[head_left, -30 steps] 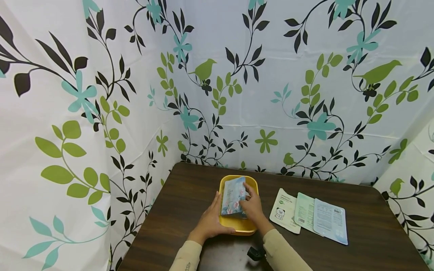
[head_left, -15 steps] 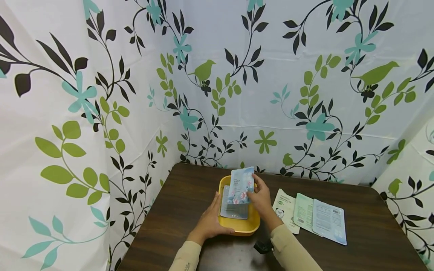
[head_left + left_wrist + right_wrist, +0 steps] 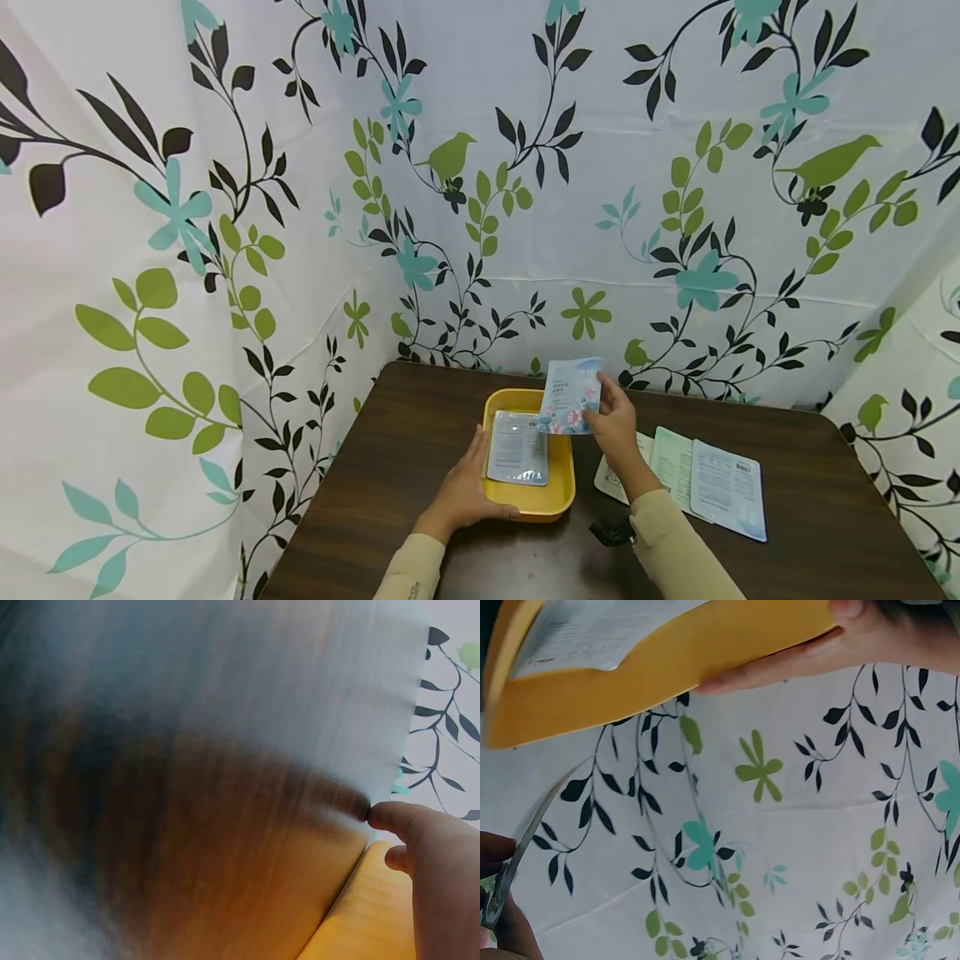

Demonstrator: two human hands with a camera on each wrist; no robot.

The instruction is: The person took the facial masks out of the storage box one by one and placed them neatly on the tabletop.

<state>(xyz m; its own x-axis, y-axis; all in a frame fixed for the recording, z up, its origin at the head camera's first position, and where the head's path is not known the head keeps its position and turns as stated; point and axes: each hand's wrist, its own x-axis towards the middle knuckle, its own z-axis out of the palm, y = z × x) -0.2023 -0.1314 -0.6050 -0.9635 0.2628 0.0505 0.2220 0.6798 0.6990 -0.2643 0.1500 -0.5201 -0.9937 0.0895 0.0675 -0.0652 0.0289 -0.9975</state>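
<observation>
My right hand (image 3: 618,429) pinches a light-blue sheet mask packet (image 3: 567,396) with pink flowers by its right edge. The packet hangs above the back right corner of a yellow tray (image 3: 555,498). Seen from the right wrist, this packet (image 3: 544,810) is nearly edge-on between thumb and fingers. A silvery-grey packet (image 3: 517,450) with printed text lies in the tray. My left hand (image 3: 468,487) rests against the tray's left side and front corner, its straight fingers (image 3: 765,671) along the outer wall. In the left wrist view the left hand (image 3: 442,870) shows at the yellow wall.
Three more packets lie overlapping to the right: a cream one (image 3: 611,482) partly behind my right forearm, a pale green one (image 3: 670,467) and a white-blue one (image 3: 727,492). The dark wooden table (image 3: 817,517) meets a patterned curtain (image 3: 585,250) at the back.
My right hand has lifted the flowered packet out of the tray and carried it right and back, uncovering the silvery-grey packet beneath. My left hand has stayed at the tray.
</observation>
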